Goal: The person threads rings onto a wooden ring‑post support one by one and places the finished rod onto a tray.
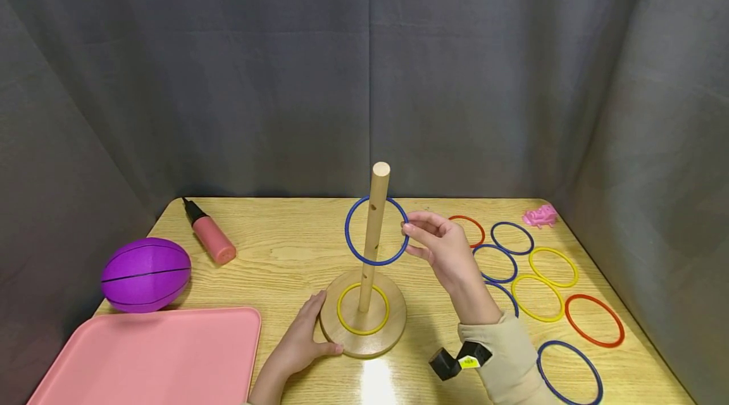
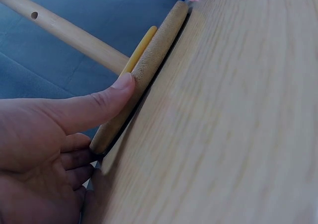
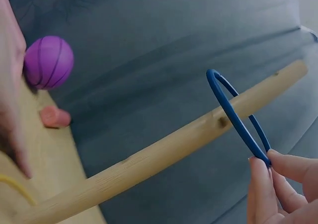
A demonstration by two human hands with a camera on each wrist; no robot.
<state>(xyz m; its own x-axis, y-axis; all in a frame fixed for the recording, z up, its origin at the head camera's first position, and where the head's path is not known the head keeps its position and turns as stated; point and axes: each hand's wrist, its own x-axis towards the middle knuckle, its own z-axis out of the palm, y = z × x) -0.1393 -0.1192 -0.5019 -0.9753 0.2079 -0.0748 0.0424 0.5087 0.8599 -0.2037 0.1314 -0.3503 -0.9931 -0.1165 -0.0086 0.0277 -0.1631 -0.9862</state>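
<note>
A wooden ring-toss stand has an upright post (image 1: 376, 209) on a round base (image 1: 369, 348). My right hand (image 1: 450, 253) pinches the near side of a blue ring (image 1: 347, 237) between thumb and fingertips. In the right wrist view, the post passes through this blue ring (image 3: 232, 115) at its upper part. My left hand (image 1: 297, 343) holds the left edge of the base, its thumb (image 2: 107, 102) against the rim and its other fingers lower round the side. Around the foot of the post, a yellow ring (image 1: 363, 333) lies flat on the base.
Several rings lie on the table's right side, including a red ring (image 1: 612, 345), a yellow ring (image 1: 560, 313) and a blue ring (image 1: 598, 380). Behind them sits a pink figure (image 1: 541, 216). Leftward are a pink tray (image 1: 154, 354), purple ball (image 1: 146, 275) and hand pump (image 1: 213, 239).
</note>
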